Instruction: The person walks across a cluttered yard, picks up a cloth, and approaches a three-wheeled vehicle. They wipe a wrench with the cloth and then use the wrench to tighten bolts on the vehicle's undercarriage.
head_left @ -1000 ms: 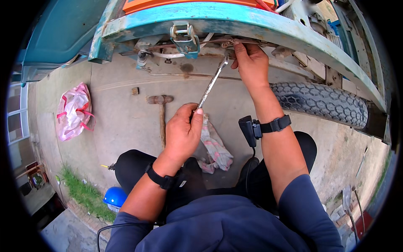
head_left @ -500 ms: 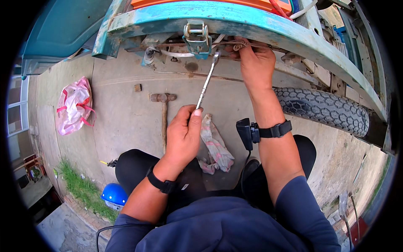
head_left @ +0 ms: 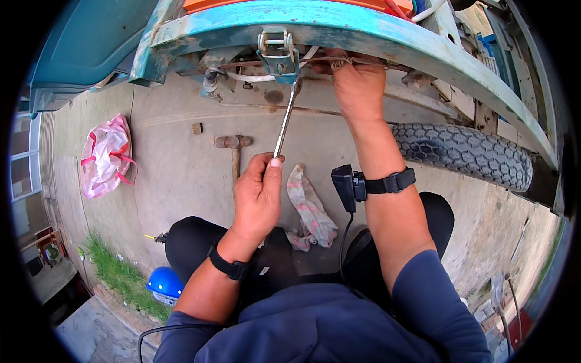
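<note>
My left hand (head_left: 257, 196) is closed round the lower end of a silver wrench (head_left: 283, 128). The wrench slants up, its head just below a metal bracket (head_left: 278, 55) on a worn light-blue frame beam (head_left: 387, 41). Under that beam, my right hand (head_left: 361, 91) is closed, with its fingers by a thin brown rod or cable and a small coil of wire (head_left: 342, 62). The beam's shadow partly hides these fingertips, and what they grip is unclear.
On the concrete lie a hammer (head_left: 235, 158), a grey rag (head_left: 311, 209) and a pink-and-white bag (head_left: 108, 154). A tyre (head_left: 466, 158) stands right of my right forearm. A blue helmet (head_left: 164, 282) sits at lower left, by grass (head_left: 118, 272).
My left hand has shifted slightly left with the wrench, whose head is now closer beneath the bracket. My right hand has also moved a little left under the beam.
</note>
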Demonstrator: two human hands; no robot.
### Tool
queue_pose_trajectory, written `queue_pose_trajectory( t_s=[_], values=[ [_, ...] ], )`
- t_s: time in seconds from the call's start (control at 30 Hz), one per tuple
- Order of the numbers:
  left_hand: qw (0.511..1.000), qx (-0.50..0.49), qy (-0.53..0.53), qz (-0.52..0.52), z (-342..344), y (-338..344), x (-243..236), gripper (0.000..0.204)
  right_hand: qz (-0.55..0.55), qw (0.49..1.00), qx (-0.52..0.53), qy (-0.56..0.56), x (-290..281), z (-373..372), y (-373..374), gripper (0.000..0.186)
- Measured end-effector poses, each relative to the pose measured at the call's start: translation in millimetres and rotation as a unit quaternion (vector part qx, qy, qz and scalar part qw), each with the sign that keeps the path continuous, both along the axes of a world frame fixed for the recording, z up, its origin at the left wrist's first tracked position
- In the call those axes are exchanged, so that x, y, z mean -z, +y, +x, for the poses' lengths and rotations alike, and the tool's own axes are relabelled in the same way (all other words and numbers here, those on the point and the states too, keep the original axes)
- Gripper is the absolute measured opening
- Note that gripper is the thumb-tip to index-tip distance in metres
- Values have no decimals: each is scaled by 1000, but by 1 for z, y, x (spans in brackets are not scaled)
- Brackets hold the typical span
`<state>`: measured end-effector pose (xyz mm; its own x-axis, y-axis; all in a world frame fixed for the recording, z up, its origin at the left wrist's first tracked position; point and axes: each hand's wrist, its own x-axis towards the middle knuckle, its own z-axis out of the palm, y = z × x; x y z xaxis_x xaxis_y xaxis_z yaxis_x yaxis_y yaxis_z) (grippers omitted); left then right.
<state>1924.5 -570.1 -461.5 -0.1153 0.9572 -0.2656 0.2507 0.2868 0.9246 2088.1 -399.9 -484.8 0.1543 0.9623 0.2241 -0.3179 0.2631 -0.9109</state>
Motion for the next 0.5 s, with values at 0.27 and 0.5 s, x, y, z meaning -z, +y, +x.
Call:
queue_pose_trajectory(
  t_s=[0.27,0.5],
  values=[
    [1000,3,23,0,1,2,1,28,-19,999,-33,3,-10,5,-3,19],
    [1000,3,25,-6,1,3,6,28,-66,997,-10,27,-2,4,-9,18]
  ],
)
